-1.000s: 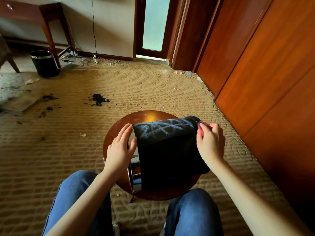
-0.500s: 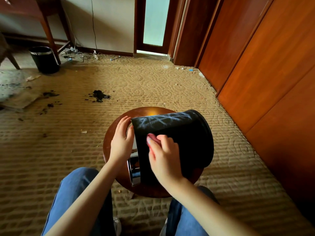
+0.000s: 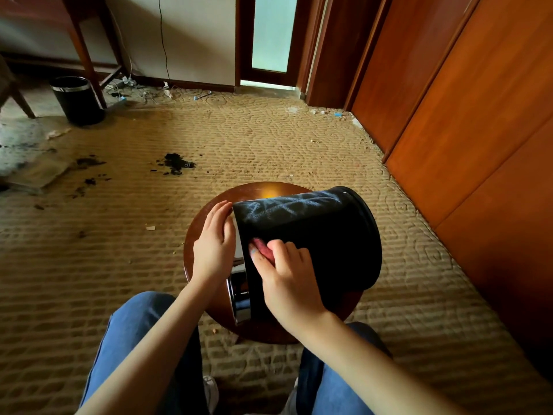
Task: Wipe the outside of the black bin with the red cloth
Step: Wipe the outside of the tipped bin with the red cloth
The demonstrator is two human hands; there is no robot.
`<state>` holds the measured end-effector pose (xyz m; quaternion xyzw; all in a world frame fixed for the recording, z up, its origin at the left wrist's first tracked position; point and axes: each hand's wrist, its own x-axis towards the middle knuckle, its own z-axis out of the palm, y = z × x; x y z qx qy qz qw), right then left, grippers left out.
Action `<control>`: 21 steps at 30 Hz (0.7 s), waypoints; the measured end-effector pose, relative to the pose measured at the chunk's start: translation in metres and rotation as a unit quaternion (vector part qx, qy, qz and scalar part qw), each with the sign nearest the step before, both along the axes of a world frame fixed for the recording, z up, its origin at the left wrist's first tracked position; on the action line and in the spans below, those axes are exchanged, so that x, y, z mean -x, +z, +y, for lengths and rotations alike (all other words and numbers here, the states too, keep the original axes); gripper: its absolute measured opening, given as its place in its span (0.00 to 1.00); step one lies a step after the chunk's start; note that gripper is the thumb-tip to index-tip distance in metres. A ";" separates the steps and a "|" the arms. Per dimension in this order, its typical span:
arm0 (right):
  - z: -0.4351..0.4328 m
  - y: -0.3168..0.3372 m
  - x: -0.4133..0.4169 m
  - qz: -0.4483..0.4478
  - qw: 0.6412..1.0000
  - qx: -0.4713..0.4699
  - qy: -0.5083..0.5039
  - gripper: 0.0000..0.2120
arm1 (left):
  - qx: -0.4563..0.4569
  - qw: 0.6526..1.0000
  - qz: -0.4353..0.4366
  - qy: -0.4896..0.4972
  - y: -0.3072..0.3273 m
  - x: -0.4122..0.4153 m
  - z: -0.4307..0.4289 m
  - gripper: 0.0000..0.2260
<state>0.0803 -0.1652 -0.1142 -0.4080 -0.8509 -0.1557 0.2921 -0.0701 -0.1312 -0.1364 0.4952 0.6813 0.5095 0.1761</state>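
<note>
Hands meet at the mouth end of a tipped bin. The right hand (image 3: 288, 277) bunches the red cloth (image 3: 263, 250) under curled fingers and presses it to the side wall of the black bin (image 3: 326, 235), just beside the chrome rim band (image 3: 239, 298). The left hand (image 3: 214, 244), fingers nearly straight and grasping nothing, lies flat against the bin's open mouth, apparently bracing it.

The bin lies on its side on a round wooden table (image 3: 263, 190). Its long axis runs left to right across the table, with the mouth toward the left edge and the base out at the right edge, which it hides from view. The cloth therefore sits at the left end of the wall, and the rest of the black side stretches away to the right, on the right hand's own side. Any coming stroke looks set to travel along that axis toward the base, with the left hand as the stop against sliding or rolling. Pale streaks show on the far upper side of the wall; whether they are dust or reflected light cannot be told.

Beyond the table, patterned carpet (image 3: 269, 139) carries dark debris (image 3: 176, 163). A second bin (image 3: 77, 100) stands upright by a desk leg (image 3: 86, 55) at far left, and wooden wardrobe doors (image 3: 463, 115) close the right.
</note>
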 end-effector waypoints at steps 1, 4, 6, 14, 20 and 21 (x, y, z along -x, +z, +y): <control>0.003 0.003 0.005 -0.007 1.000 0.002 -0.001 0.16 | -0.001 1.000 0.002 -0.003 -0.001 -0.001 -0.002 0.17; 0.015 0.018 0.027 0.004 0.999 0.033 -0.023 0.13 | 0.004 1.000 -0.003 -0.001 0.000 -0.001 -0.004 0.18; 0.021 0.022 0.036 0.018 0.998 0.054 -0.028 0.12 | 0.016 1.000 -0.002 0.004 0.002 0.001 -0.001 0.17; -0.010 0.008 0.002 0.034 0.996 0.086 -0.017 0.19 | 0.008 1.000 0.004 -0.002 0.001 -0.002 -0.008 0.24; 0.021 0.028 0.035 0.047 0.992 0.106 -0.040 0.11 | 0.004 1.000 0.021 0.004 0.001 -0.007 -0.019 0.29; 0.023 0.027 0.037 0.048 0.992 0.106 -0.045 0.11 | 0.010 1.000 0.026 0.005 0.003 -0.007 -0.018 0.27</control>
